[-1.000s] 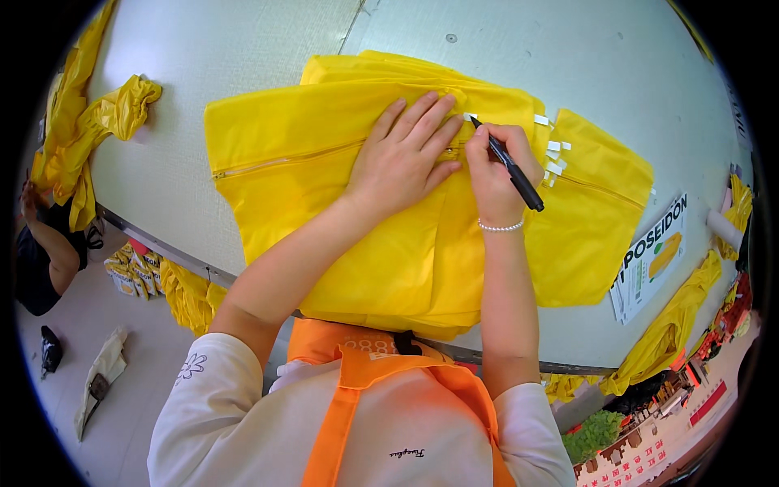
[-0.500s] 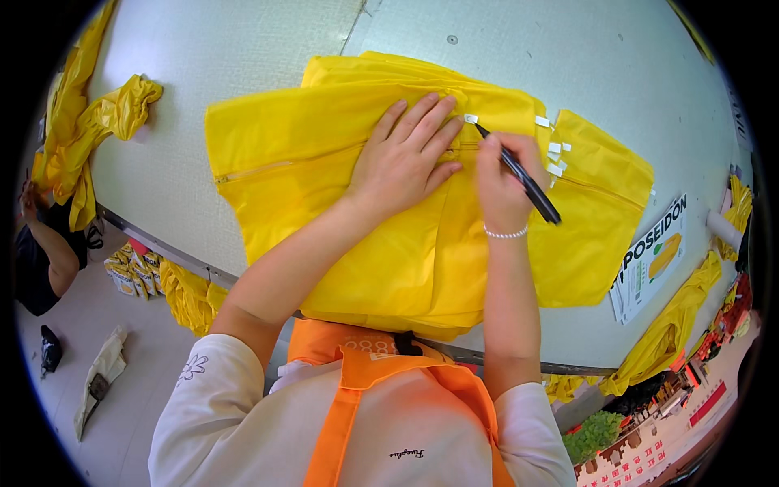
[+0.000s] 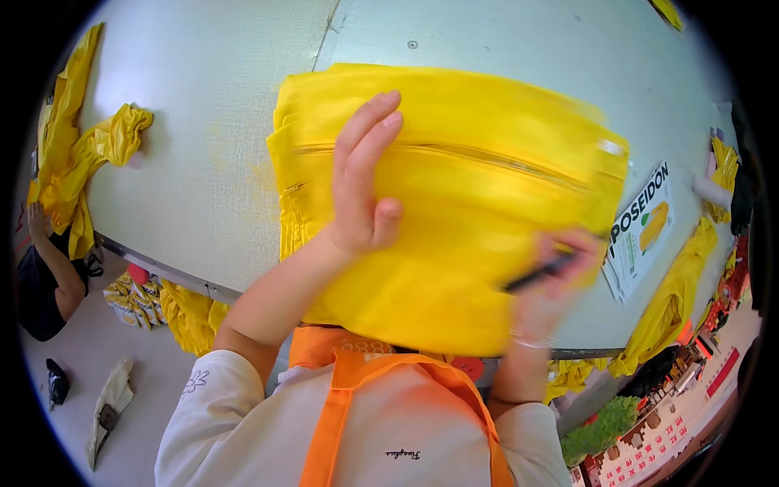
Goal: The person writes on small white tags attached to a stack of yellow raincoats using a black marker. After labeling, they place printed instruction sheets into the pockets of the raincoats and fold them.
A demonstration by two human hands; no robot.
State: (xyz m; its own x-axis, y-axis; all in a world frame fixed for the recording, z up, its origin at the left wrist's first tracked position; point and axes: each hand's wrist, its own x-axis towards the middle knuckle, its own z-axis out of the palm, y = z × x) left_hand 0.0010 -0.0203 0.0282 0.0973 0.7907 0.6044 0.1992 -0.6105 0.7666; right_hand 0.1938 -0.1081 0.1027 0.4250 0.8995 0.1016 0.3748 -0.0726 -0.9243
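Yellow garment (image 3: 454,187): folded, shiny fabric, lying flat on the pale grey table, near edge reaching the table's front edge. A closed zipper runs across its upper part, slanting down toward the right. Right side motion-blurred.

Black pen (image 3: 537,273): thin, dark, tilted, over the garment's lower right corner; blurred, tip not discernible.

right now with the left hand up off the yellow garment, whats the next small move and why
Probably lower the left hand flat onto the yellow garment to pin it. That hand is lifted with its fingers up, the cloth looks motion-blurred, and the right hand, also blurred, holds a black pen near the garment's right edge.
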